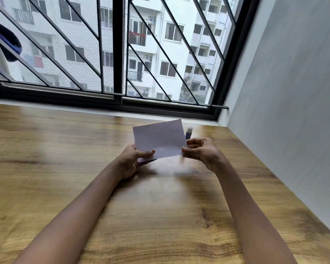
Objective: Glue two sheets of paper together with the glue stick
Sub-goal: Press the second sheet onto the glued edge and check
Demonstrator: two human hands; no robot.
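Wooden table (46, 168) below barred window (118, 50)

This looks like a room in a flat, high up in a city. A wooden desk (65, 168) sits right under a big window (118, 54) with a black frame and slanted metal bars. Through the glass you can see a tall white block of flats (171, 44) with many windows and small balconies. A plain grey wall (293, 111) stands on the right.
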